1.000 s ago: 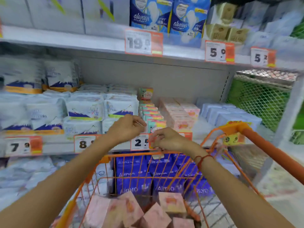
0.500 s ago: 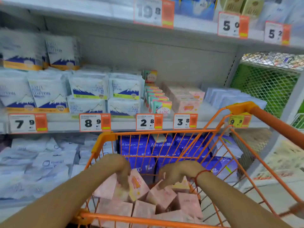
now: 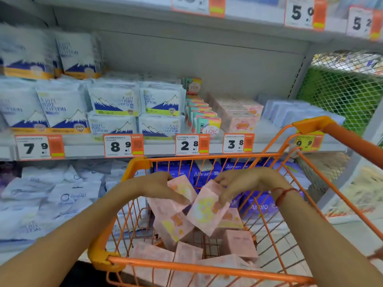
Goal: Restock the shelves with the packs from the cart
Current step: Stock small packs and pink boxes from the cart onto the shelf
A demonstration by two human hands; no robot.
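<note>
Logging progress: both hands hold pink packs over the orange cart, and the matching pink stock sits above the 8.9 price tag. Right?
Not quite. In the head view, both hands, left hand and right hand, do hold pink packs over the orange cart, but the pink stock sits above the 3.8 tag.

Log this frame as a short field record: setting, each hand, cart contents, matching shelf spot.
setting: store aisle, orange cart parked against the shelves
left hand: holds a pink pack above the cart
right hand: fingers pinch a second pink pack
cart contents: more loose pink packs
matching shelf spot: pink row above the 3.8 price tag
</note>
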